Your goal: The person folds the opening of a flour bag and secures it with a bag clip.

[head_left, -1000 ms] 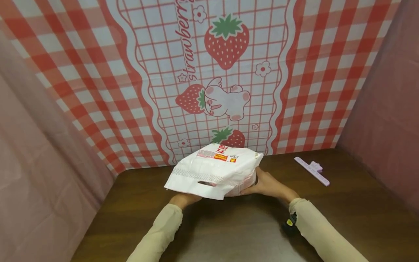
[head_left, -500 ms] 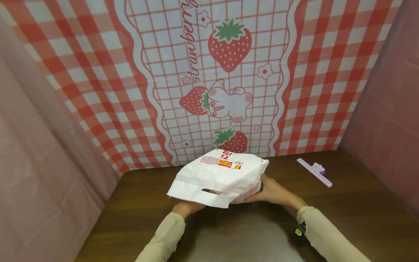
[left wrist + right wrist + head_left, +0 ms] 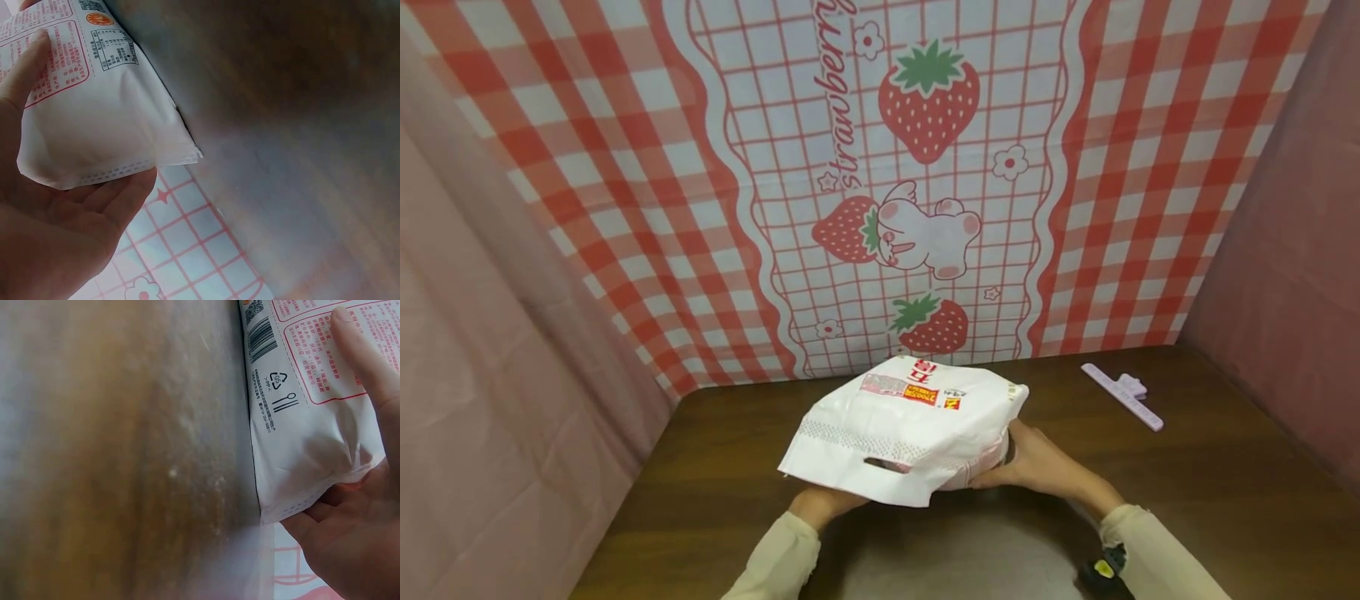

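Observation:
A plump white bag (image 3: 910, 425) with red and yellow print and a slotted handle flap at its near end is held between both hands. My left hand (image 3: 826, 505) grips it from the near left, partly hidden under the flap. In the left wrist view, the left thumb (image 3: 31, 65) lies on the text-printed face while the fingers (image 3: 128, 197) curl under the edge. My right hand (image 3: 1045, 467) grips the right end; its thumb (image 3: 362, 353) presses the panel near the barcode. Whether the bag's underside touches the table cannot be made out.
A pale purple sealing clip (image 3: 1122, 395) lies on the brown wooden table (image 3: 715, 467) at the back right. Behind the table hangs a red checked strawberry cloth (image 3: 925, 250). Pink curtains (image 3: 497, 375) close off both sides. A dark wrist device (image 3: 1103, 575) sits by the right cuff.
Both hands have brought the bag toward me and slightly to the right, keeping their grip. The head view has shifted a little. The clip stays on the table.

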`<state>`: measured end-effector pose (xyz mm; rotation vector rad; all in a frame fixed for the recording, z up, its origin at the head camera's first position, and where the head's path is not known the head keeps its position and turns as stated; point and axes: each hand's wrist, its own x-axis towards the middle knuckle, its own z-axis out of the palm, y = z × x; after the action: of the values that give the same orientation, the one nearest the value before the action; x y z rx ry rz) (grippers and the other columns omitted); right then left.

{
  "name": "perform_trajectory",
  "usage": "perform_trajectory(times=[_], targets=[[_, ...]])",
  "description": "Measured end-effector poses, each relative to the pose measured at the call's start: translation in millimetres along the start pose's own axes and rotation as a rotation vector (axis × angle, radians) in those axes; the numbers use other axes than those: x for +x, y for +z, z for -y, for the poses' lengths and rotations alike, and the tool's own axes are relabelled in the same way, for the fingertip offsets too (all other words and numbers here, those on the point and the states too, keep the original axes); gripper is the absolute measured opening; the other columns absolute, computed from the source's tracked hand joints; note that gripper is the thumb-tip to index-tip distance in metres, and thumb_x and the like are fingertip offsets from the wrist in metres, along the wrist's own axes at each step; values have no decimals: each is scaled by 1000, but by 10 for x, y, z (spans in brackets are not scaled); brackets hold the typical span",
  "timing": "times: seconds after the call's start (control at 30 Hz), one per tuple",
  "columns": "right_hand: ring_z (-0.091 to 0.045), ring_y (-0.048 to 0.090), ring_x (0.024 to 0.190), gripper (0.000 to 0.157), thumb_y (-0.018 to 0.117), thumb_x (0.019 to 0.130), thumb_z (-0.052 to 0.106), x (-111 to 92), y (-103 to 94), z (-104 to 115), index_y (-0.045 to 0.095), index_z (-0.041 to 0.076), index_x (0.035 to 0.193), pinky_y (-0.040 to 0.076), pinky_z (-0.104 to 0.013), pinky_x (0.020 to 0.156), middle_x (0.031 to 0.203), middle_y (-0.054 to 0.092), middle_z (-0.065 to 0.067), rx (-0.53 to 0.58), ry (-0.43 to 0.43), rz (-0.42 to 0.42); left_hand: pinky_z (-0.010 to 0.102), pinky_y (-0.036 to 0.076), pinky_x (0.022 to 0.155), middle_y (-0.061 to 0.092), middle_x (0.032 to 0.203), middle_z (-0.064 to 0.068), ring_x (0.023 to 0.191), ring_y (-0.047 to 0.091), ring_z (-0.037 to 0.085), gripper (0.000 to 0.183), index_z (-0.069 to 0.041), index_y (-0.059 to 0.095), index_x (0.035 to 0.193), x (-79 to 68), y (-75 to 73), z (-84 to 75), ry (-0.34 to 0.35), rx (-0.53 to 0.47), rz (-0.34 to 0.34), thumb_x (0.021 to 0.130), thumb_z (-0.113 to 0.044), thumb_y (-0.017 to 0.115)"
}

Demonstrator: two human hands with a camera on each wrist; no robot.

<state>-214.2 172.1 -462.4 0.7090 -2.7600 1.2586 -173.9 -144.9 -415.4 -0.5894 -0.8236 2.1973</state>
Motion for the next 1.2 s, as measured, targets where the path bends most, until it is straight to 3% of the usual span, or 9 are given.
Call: perform_trajectory(times=[0.37, 0.53, 0.67, 0.8, 0.9, 1.03, 1.1, 1.17, 1.2], targets=[[-8, 62, 94, 86, 91, 59, 54, -209, -62, 81, 55, 13, 125, 51, -35, 81, 106, 69, 6, -29, 10, -6, 36, 7, 122, 9, 164, -9, 149, 3, 5, 60, -15, 7, 160, -75, -139, 93, -66, 96, 16, 108, -45, 12], [-5, 62, 89, 84, 91, 58, 55, -286, -42, 85, 57, 14, 123, 51, -31, 78, 102, 70, 9, -31, 9, -8, 37, 10, 122, 20, 161, 19, 149, 7, 5, 65, -2, 13, 157, -119, -223, 103, -103, 32, 38, 108, -45, 13], [-4, 61, 88, 80, 92, 58, 55, -328, -33, 90, 59, 16, 120, 51, -29, 77, 100, 70, 11, -31, -8, -17, 35, 8, 122, 35, 140, 39, 148, 0, 3, 63, 4, 13, 155, -139, -268, 126, -104, 246, 96, 109, -40, 8], [-3, 61, 88, 77, 91, 58, 56, -399, -35, 89, 61, 17, 117, 51, -29, 77, 99, 69, 12, -49, -16, -13, 35, 0, 121, 43, 132, 38, 148, -10, 7, 59, -3, 2, 158, -156, -293, 205, -60, 511, 91, 109, -36, 0], [-2, 61, 88, 75, 91, 58, 56, -449, -40, 95, 61, 18, 116, 51, -29, 76, 98, 69, 13, -47, -19, -9, 33, 0, 121, 48, 129, 37, 151, 5, 19, 58, 1, 7, 157, -185, -323, 234, -48, 584, 104, 109, -32, 2], [-2, 61, 86, 73, 91, 59, 55, -502, -30, 119, 62, 19, 114, 51, -28, 74, 97, 69, 14, -41, -22, -9, 31, 11, 121, 57, 129, 27, 135, 42, 28, 48, 7, 27, 144, -214, -374, 195, -59, 814, 159, 104, -15, 42], [-1, 60, 86, 71, 91, 59, 55, -533, -6, 124, 62, 19, 114, 51, -27, 74, 97, 69, 14, -37, -32, -9, 35, 11, 122, 59, 131, 19, 128, 49, 26, 70, 5, 22, 147, -226, -391, 188, -46, 1017, 180, 92, -14, 60], [-1, 60, 86, 70, 91, 59, 55, -569, 22, 119, 63, 20, 113, 51, -27, 73, 98, 69, 14, -36, -43, -9, 39, 9, 122, 60, 131, 11, 124, 52, 23, 83, 0, 15, 150, -245, -401, 211, -23, 1216, 187, 87, -18, 65], [-1, 60, 85, 69, 91, 59, 55, -589, 34, 116, 63, 21, 112, 51, -27, 73, 97, 69, 15, -35, -52, -9, 39, 4, 122, 59, 132, 13, 125, 52, 25, 83, 0, 12, 151, -260, -404, 233, -38, 1190, 186, 88, -18, 63]])
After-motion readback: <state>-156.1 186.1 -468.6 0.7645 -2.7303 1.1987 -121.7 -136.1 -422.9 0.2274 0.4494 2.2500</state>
